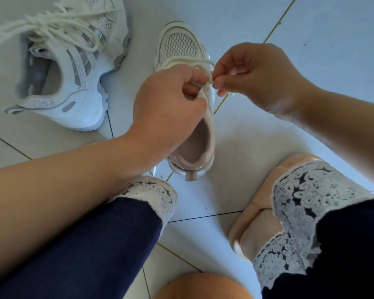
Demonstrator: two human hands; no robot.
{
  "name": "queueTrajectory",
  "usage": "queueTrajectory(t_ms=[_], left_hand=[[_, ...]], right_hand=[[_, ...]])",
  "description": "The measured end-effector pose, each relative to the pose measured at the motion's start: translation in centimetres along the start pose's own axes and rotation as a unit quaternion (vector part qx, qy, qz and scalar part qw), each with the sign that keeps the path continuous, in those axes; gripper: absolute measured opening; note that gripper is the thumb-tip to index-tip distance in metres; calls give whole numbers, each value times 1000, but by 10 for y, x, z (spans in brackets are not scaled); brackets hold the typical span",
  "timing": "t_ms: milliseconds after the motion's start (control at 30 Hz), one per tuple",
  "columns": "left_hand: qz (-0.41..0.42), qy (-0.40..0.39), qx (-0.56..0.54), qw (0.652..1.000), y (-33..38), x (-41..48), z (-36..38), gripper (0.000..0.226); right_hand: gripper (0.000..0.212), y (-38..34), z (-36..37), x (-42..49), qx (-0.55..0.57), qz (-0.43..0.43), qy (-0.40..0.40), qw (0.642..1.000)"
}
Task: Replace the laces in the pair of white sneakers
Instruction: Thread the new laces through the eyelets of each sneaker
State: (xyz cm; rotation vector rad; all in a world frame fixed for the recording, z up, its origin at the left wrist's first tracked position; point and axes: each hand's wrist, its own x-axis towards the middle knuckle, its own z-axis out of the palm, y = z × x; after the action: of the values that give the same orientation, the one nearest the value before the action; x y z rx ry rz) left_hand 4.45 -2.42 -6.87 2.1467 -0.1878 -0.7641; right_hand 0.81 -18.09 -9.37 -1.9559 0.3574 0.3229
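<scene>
Pale tiled floor (pixel 311 29), viewed from above. Two white sneakers: the tipped sneaker (pixel 73 83) lies on its side, well left of the upright sneaker (pixel 179 46), with its loose laces (pixel 52 24) threaded. Two hands meet over the upright sneaker's eyelets. The left hand (pixel 166 104), fingers curled, pinches the cream lace (pixel 203 62) at the tongue. The right hand (pixel 257 76) pinches the same lace between thumb and forefinger. Below the upright sneaker are two navy trouser cuffs (pixel 156 195) trimmed in white, and to its lower right one peach slipper (pixel 257 190).

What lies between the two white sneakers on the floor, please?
Only bare floor tile separates the tipped sneaker from the sneaker being laced, in the head view.
</scene>
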Motion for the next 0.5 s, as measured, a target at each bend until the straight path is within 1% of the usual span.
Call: queueTrajectory(t_ms=[67,133,267,333,433,500], left_hand=[[1,-2,-7,1000,-1,1,1,23],[4,-1,-12,1000,-1,1,1,25],[-5,10,-43,999,-1,3,2,13],[-6,16,-47,999,-1,4,2,16],[-6,19,-47,999,-3,5,2,24],[-4,20,-47,999,-4,6,2,26]], right_hand=[[15,-2,0,1,-23,-7,5,1000],[18,-5,1,3,-20,-7,17,1000],[18,-10,7,6,-6,-5,17,1000],[17,-9,6,5,-3,0,10,1000],[19,-7,3,4,-45,-8,2,999],[20,-5,3,4,-46,-8,0,999]])
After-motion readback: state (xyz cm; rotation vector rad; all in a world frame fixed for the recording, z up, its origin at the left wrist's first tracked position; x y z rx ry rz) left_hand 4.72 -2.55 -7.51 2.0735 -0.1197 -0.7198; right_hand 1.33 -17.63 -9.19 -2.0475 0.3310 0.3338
